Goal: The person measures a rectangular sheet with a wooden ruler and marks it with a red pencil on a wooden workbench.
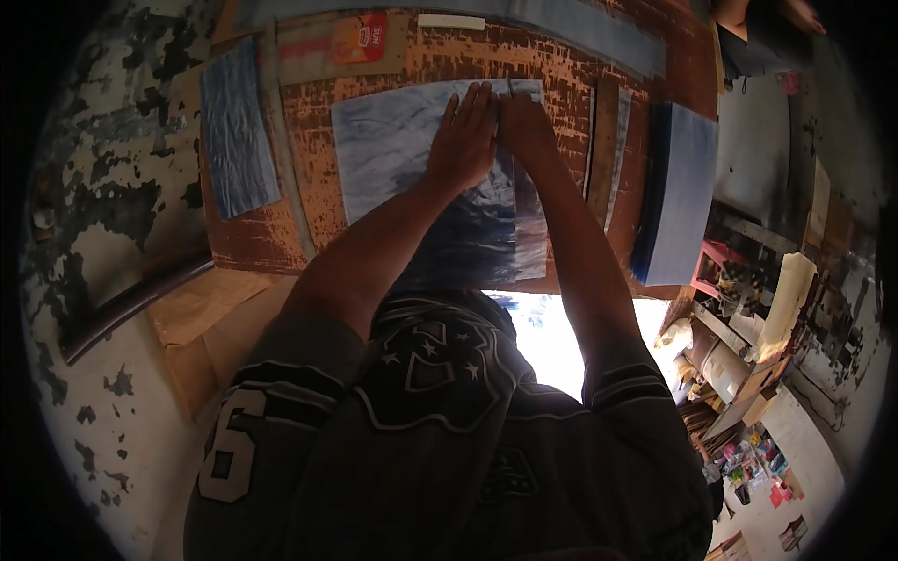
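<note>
A large sheet with a cloudy blue, marbled pattern [383,140] lies on the worn red-brown table in front of me. My left hand [466,140] rests flat on its upper part, fingers stretched toward the far edge. Close beside it, my right hand [527,126] is curled at the sheet's far right part; a thin dark tip shows near its fingers, but what it holds is hidden. Below the right hand, a straight line divides the sheet's main part from a narrow paler strip [530,234] along its right side.
Blue patterned sheets [238,131] lie at the left and a thick pale-topped stack [681,192] at the right. Between stack and sheet is a long wooden strip [601,150]. A red-orange packet [360,39] and a white bar [451,21] lie at the far side of the table [309,140].
</note>
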